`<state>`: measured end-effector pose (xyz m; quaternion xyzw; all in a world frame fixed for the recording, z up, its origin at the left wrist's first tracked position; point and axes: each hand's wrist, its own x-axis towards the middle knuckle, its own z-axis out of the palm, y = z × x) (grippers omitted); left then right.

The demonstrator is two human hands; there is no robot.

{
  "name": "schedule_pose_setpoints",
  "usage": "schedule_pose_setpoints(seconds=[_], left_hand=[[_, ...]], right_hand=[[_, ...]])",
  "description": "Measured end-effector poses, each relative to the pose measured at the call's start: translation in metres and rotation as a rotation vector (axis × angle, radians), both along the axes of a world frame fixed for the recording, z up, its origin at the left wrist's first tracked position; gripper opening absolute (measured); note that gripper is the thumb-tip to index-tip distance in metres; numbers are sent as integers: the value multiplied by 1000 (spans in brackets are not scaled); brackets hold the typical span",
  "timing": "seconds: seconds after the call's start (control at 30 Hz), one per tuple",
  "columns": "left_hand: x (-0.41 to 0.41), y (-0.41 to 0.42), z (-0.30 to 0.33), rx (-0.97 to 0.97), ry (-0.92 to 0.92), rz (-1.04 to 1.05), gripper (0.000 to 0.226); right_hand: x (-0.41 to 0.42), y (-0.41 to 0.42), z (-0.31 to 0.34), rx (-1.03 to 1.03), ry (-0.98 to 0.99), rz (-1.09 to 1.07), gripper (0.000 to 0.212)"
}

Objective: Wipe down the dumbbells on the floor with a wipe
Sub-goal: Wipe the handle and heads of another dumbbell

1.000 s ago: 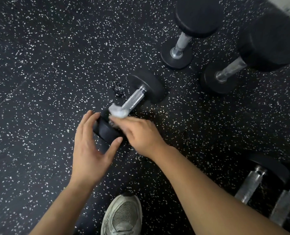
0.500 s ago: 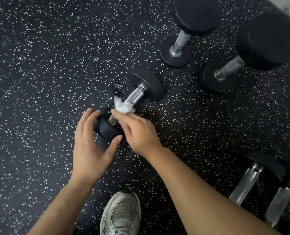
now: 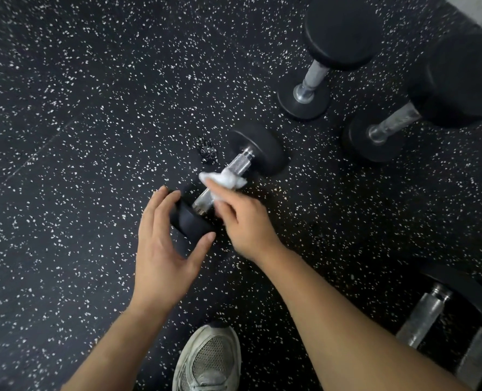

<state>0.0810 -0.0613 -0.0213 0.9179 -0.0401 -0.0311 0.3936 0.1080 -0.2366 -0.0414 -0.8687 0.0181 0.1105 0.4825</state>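
Across the speckled rubber floor (image 3: 79, 136) the largest pieces stand far right: two big upright dumbbells (image 3: 330, 57), one beside the other, and two more dumbbells (image 3: 431, 311) lie at the near right edge. At the centre lies the small dumbbell (image 3: 228, 176) being cleaned, its long axis running from near left up to far right, the near head under the hands and the far head (image 3: 259, 149) free.

My left hand (image 3: 163, 249) cups the near head (image 3: 190, 221), fingers and thumb curled round its rim to steady it. My right hand (image 3: 242, 221) pinches the white wipe (image 3: 225, 179) and presses it on the knurled handle, about midway along.

As I judge it, the stroke must follow the bar's axis, toward the far head. The right hand is the nearer one for that. Open floor lies left of the bar and beyond the far head; a small dark object (image 3: 207, 152) sits just left of the handle, and the big dumbbells stand well apart to the right. My shoe (image 3: 208, 359) is near, below the hands.
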Motion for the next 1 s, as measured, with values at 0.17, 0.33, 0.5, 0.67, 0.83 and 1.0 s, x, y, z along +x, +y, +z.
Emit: schedule_pose_setpoints(seconds=[0.17, 0.33, 0.5, 0.67, 0.83, 1.0], left_hand=[[0, 0, 1, 1, 3, 1, 83], [-2, -1, 1, 22, 17, 5, 83], [0, 1, 0, 23, 6, -2, 84], [2, 2, -2, 18, -7, -15, 87], [2, 5, 2, -7, -2, -32, 82], [6, 9, 13, -39, -15, 45, 59]], right_hand=[[4, -14, 4, 65, 39, 111, 43], [20, -28, 5, 48, 131, -296, 45], [14, -7, -1, -82, -123, -338, 39], [-8, 0, -10, -23, -102, -7, 38], [-6, -8, 7, 97, 16, 36, 35], [-13, -34, 19, 148, -24, -353, 30]])
